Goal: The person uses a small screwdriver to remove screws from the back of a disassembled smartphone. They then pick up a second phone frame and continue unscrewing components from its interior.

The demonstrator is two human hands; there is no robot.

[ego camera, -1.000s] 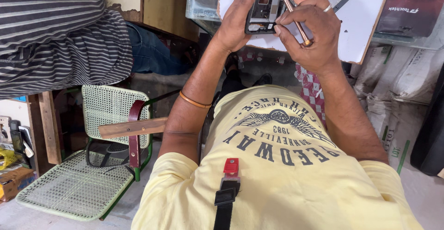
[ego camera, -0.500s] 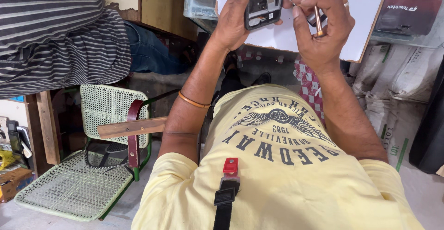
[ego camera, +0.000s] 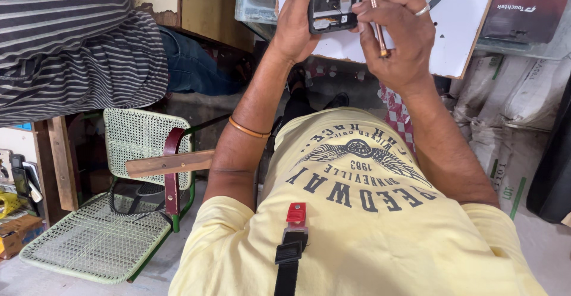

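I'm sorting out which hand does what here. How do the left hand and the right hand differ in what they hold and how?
The left hand wraps around the side of an opened dark phone; the right hand pinches a thin copper-coloured screwdriver in its fingers. The left forearm wears an orange bangle; the right hand wears a silver ring. Both are raised over the white board.

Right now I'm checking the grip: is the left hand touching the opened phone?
Touching. The head view shows the left hand wrapped around the opened phone's left edge, holding it up, while the right hand holds a thin screwdriver beside it.
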